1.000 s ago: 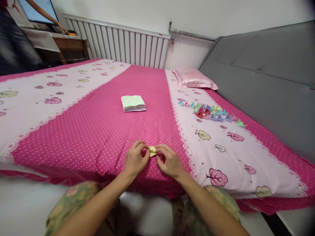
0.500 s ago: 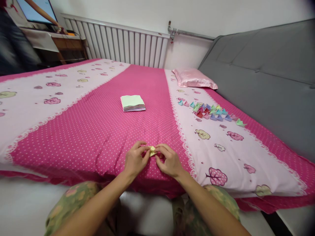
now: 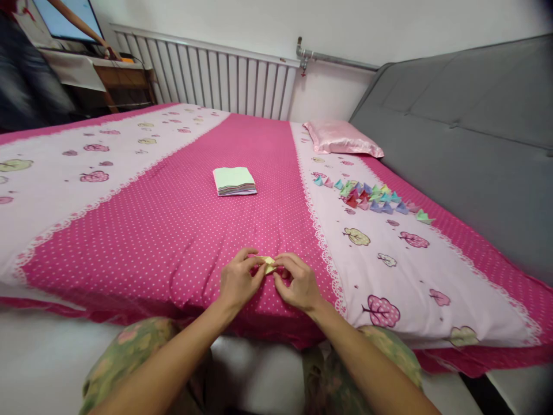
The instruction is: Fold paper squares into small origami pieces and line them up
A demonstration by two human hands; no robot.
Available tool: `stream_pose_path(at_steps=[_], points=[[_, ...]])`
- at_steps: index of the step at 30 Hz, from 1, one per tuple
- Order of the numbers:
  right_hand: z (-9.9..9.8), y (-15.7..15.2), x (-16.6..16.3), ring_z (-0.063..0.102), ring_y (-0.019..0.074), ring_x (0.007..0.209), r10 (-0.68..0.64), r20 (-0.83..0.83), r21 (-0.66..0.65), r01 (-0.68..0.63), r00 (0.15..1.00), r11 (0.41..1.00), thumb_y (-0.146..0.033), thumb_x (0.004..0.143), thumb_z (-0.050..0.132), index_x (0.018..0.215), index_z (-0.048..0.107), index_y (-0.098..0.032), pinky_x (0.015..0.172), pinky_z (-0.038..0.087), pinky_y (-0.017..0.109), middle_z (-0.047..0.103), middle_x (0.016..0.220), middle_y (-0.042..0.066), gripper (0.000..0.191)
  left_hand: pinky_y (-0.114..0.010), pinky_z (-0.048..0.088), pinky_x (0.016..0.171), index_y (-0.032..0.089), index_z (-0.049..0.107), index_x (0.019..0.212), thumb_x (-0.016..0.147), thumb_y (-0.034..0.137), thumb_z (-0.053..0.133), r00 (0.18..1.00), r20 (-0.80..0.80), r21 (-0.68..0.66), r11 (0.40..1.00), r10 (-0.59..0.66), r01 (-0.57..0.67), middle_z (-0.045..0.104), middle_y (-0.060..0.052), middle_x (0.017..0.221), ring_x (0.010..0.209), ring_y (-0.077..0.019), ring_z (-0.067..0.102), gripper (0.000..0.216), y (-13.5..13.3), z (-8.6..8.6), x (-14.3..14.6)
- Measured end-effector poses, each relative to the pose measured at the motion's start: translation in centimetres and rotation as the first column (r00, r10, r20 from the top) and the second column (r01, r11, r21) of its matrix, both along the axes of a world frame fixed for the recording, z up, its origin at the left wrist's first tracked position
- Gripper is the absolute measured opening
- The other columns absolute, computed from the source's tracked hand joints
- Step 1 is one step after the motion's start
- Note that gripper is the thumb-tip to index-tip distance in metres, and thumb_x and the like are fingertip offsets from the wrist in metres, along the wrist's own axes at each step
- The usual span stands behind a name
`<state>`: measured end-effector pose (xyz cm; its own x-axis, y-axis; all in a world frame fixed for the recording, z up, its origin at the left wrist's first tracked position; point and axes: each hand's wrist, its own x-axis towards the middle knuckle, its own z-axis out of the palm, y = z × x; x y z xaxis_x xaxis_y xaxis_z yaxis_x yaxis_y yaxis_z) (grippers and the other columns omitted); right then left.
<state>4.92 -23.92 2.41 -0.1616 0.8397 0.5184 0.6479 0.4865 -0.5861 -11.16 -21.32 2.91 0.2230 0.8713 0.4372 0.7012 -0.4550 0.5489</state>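
A small folded piece of yellow paper (image 3: 269, 266) is held between my two hands, just above the front part of the bed. My left hand (image 3: 240, 279) pinches its left end between thumb and fingers. At the other end, my right hand (image 3: 299, 282) grips it the same way. Fingertips cover both ends, so its full shape is hidden. Farther off on the pink sheet lies a stack of square coloured paper (image 3: 235, 181), pale green on top. To the right sit several folded paper boats (image 3: 375, 199) in many colours, grouped in uneven rows.
The bed (image 3: 181, 230) has a pink dotted and white patterned cover. A pink pillow (image 3: 341, 138) lies by the grey headboard (image 3: 466, 121). A white radiator (image 3: 207, 72) lines the wall. At far left, a person (image 3: 26, 75) stands by a desk with a monitor (image 3: 69, 20).
The yellow paper looks slightly flatter and more spread between my fingers. Both hands stay almost in place, and the view has shifted a little.
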Motion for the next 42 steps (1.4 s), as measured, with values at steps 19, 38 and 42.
stream_pose_path(at_steps=[19,38,42], points=[[-0.26,-0.17,-0.02,0.057,0.0119,0.064,-0.055,0.026,-0.015,0.055,0.998,0.998,-0.020,0.077,0.053,0.092,0.061,-0.019,0.061,0.048,0.024,0.062,0.096,0.006,0.018,-0.024,0.049,0.065,0.019,0.067,0.083,0.079,0.025,0.054,0.999,0.024,-0.022,0.999,-0.023,0.024,0.062,-0.004,0.096,0.072,-0.0125,0.061,0.016,-0.02,0.01,0.07],[-0.51,-0.12,-0.08,0.059,0.0134,0.072,-0.028,0.032,0.005,0.028,0.999,1.000,-0.020,0.076,0.054,0.096,0.062,-0.020,0.062,0.049,0.024,0.062,0.096,0.005,0.022,-0.024,0.048,0.063,0.019,0.067,0.086,0.079,0.025,0.054,0.999,-0.001,-0.008,0.999,-0.034,0.034,0.062,-0.005,0.096,0.073,-0.0132,0.061,0.016,-0.19,0.15,0.10],[-0.50,-0.10,-0.11,0.059,0.0129,0.070,-0.035,0.039,0.006,0.035,0.999,0.999,-0.020,0.076,0.054,0.095,0.063,-0.020,0.061,0.048,0.024,0.062,0.096,0.005,0.021,-0.024,0.048,0.063,0.019,0.067,0.087,0.079,0.024,0.055,0.999,-0.020,0.013,0.999,-0.035,0.035,0.062,-0.006,0.096,0.073,-0.0134,0.061,0.016,-0.30,0.13,0.13]])
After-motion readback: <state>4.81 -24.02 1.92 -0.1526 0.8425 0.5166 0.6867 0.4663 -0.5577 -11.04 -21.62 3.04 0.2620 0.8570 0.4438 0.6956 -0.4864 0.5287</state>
